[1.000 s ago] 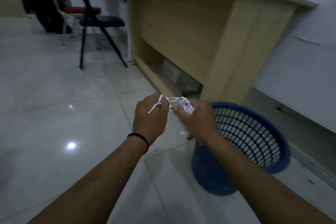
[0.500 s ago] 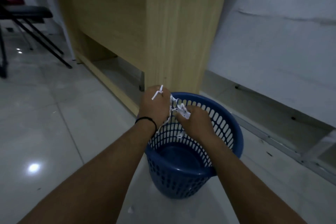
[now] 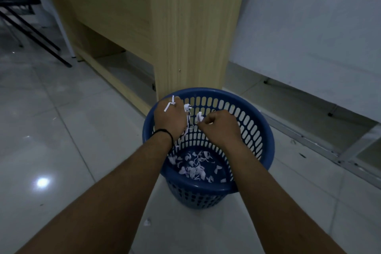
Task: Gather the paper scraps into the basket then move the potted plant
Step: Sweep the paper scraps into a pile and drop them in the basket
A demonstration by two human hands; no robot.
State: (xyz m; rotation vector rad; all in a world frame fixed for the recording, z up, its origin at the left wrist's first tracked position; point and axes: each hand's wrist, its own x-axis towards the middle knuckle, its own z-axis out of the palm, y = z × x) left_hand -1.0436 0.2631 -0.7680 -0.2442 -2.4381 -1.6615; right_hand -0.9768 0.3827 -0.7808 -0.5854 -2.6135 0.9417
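Half second earlier basket floor bare; now white paper scraps (image 3: 193, 166) lay inside round blue perforated plastic basket (image 3: 266, 150). Left hand (image 3: 170, 118) and right hand (image 3: 218, 127), above rim, fists pinching leftover strips (image 3: 188, 117). Stray scrap (image 3: 147, 222) on near floor. Potted plant unseen.

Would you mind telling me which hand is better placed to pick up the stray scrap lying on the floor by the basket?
Left, probably. The scrap lies left of the basket, under the left forearm; the right hand would have to cross over.
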